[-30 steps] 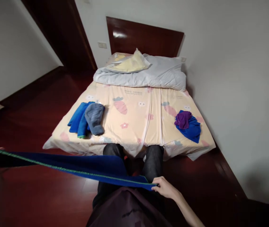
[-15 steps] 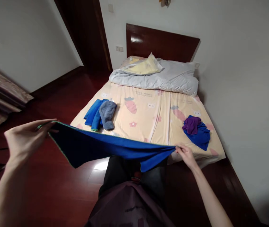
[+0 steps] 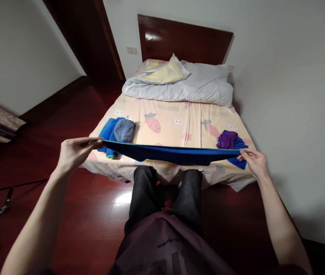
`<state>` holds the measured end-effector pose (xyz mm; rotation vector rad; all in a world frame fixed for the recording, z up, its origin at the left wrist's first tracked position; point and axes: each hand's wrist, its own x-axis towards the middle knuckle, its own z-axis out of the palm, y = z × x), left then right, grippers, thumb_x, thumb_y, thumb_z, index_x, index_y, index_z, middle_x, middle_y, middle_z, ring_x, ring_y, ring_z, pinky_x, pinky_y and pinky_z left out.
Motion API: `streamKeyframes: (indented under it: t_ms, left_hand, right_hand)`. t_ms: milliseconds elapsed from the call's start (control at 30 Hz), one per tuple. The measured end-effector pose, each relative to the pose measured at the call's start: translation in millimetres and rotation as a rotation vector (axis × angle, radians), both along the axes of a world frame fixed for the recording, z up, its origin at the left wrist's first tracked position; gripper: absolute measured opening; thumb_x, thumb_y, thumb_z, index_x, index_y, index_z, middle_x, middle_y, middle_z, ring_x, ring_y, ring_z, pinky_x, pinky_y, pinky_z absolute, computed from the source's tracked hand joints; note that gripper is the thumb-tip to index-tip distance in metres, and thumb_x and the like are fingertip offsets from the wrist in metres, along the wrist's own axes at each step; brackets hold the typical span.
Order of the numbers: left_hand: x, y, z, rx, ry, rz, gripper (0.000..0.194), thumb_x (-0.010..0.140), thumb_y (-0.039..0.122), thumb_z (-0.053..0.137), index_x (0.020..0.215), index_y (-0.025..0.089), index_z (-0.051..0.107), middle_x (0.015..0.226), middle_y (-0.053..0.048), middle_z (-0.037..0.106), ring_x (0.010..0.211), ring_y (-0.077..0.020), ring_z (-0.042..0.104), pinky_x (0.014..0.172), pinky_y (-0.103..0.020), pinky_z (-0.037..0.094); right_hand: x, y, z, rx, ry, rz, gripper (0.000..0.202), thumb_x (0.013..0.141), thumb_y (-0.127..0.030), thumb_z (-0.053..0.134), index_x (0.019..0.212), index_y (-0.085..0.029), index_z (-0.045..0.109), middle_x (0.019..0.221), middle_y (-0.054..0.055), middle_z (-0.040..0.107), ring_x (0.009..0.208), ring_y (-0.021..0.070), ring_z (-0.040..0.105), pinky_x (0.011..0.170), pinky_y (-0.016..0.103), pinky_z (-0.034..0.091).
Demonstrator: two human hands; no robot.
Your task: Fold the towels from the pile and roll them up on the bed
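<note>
A blue cloth [image 3: 174, 154] with a green stitched edge is stretched between my two hands, above the front end of the bed. My left hand [image 3: 78, 151] pinches one upper corner, fingers closed on it. At the opposite end my right hand [image 3: 253, 160] grips the other corner the same way. Beyond the left part of the cloth lie folded blue cloths [image 3: 107, 131] with a grey folded cloth [image 3: 124, 130] on top. Past my right hand, a crumpled purple cloth [image 3: 227, 139] rests on blue cloth [image 3: 238, 162], partly hidden by the held one.
The bed [image 3: 165, 114] has a carrot-patterned sheet. A grey quilt [image 3: 208, 82] and a yellow pillow [image 3: 169, 72] lie near the dark headboard [image 3: 185, 40]. A wall [image 3: 288, 114] runs along the right. A thin black metal frame [image 3: 6, 202] stands at lower left.
Both hands have moved right and up in view, the left one further. The cloth, earlier slanting with a drooping corner, is now level and taut over the bed's end. The camera view has shifted.
</note>
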<state>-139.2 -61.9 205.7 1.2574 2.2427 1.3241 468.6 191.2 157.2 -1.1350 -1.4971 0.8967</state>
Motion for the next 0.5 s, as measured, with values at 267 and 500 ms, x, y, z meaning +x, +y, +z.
streamKeyframes:
  t_ms: [267, 500]
  left_hand:
    - [-22, -9, 10.9, -0.339, -0.078, -0.178, 0.067, 0.061, 0.075, 0.081, 0.099, 0.021, 0.084, 0.091, -0.008, 0.083, 0.096, -0.0355, 0.079, 0.094, -0.048, 0.064]
    - [-26, 48, 15.9, -0.379, -0.213, -0.286, 0.074, 0.054, 0.075, 0.087, 0.1, 0.017, 0.082, 0.094, -0.011, 0.082, 0.094, -0.0348, 0.08, 0.099, -0.052, 0.062]
  right_hand:
    - [53, -37, 27.1, -0.137, -0.166, -0.018, 0.049, 0.062, -0.061, 0.095, 0.086, -0.019, 0.084, 0.063, 0.008, 0.074, 0.056, 0.0204, 0.072, 0.059, 0.031, 0.063]
    - [49, -1, 51.1, -0.178, -0.173, -0.042, 0.059, 0.053, -0.062, 0.099, 0.091, -0.019, 0.084, 0.071, 0.011, 0.077, 0.059, 0.0233, 0.076, 0.057, 0.031, 0.067]
